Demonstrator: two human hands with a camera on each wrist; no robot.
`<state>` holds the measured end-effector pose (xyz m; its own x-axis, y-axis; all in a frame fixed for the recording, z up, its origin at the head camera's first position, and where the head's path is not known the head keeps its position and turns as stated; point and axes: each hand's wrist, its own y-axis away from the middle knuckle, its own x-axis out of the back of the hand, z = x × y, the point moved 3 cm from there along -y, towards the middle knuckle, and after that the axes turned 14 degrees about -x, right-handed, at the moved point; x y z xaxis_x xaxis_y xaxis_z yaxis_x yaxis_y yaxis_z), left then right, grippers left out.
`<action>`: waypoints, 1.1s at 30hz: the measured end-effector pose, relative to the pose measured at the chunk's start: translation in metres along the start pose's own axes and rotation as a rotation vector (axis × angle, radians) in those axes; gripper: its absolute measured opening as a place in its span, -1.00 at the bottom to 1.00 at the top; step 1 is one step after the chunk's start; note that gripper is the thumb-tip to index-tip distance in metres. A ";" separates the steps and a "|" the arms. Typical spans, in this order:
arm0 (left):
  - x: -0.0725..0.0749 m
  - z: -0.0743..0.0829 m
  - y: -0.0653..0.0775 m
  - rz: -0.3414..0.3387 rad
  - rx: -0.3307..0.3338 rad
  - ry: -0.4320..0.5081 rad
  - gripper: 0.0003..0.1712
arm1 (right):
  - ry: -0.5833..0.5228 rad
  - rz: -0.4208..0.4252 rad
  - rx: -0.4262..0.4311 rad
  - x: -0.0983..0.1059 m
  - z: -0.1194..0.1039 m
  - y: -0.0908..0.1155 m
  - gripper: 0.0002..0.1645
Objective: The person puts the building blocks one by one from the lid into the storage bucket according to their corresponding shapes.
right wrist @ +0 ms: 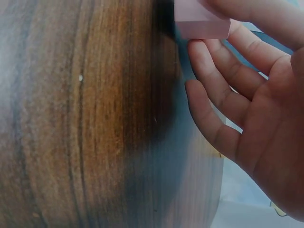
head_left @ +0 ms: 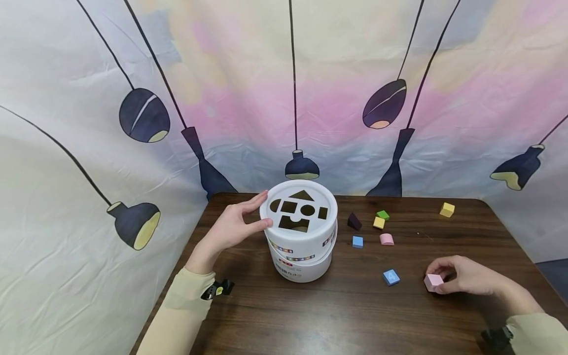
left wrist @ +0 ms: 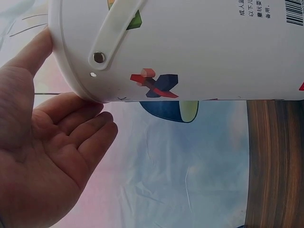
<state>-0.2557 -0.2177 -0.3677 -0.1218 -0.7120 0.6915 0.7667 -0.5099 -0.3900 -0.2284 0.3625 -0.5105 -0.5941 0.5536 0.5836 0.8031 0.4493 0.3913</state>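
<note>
My left hand [head_left: 228,227] touches the rim of a white toy bucket [head_left: 301,271] at its left side, thumb and forefinger spread along the edge. The lid [head_left: 323,197] has a triangle, a circle and other shaped holes. In the left wrist view the other fingers [left wrist: 97,137] hang loosely beside the bucket's side, near the white handle [left wrist: 116,33]. Over at the right, my right hand [head_left: 475,276] pinches a pink block [head_left: 433,282] between thumb and fingers, low over the table. The right wrist view shows the block [right wrist: 202,26] at the fingertips.
Several blocks lie right of the bucket: a dark wedge [head_left: 354,221], a green block [head_left: 383,215], yellow blocks [head_left: 378,223], a pink rounded block [head_left: 387,239] and blue blocks [head_left: 391,277]. Another yellow block [head_left: 447,209] lies far right. A printed cloth [head_left: 266,98] hangs behind the wooden table [head_left: 346,320].
</note>
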 end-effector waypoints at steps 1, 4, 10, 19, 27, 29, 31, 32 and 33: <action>0.000 0.000 0.000 0.000 -0.001 -0.003 -0.12 | 0.011 0.009 0.004 0.001 0.000 0.000 -0.63; 0.000 -0.001 0.000 0.001 -0.002 -0.004 -0.12 | 0.052 0.050 0.015 0.003 -0.001 0.000 -0.65; 0.000 -0.002 0.001 0.006 0.000 0.004 -0.11 | 0.105 0.150 0.004 0.006 -0.006 0.000 -0.63; 0.001 -0.002 -0.001 -0.004 0.002 -0.006 -0.11 | 0.117 0.295 -0.057 0.007 -0.022 0.000 -0.58; 0.005 0.002 -0.002 -0.022 0.006 -0.054 -0.09 | 0.159 0.462 -0.120 0.009 -0.041 -0.002 -0.52; 0.005 0.003 -0.003 -0.027 0.004 -0.059 -0.08 | 0.161 0.492 -0.117 0.009 -0.046 -0.002 -0.52; 0.006 0.006 -0.003 -0.036 0.003 -0.061 -0.07 | 0.162 0.512 -0.116 0.010 -0.050 -0.002 -0.51; 0.007 0.007 -0.004 -0.043 0.003 -0.065 -0.07 | 0.163 0.522 -0.115 0.010 -0.053 -0.001 -0.51; 0.007 0.008 -0.004 -0.051 0.003 -0.073 -0.06 | 0.162 0.531 -0.114 0.010 -0.055 -0.001 -0.52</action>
<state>-0.2552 -0.2169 -0.3564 -0.1146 -0.6479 0.7531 0.7626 -0.5432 -0.3512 -0.2331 0.3286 -0.4655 -0.1003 0.5641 0.8196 0.9950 0.0553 0.0837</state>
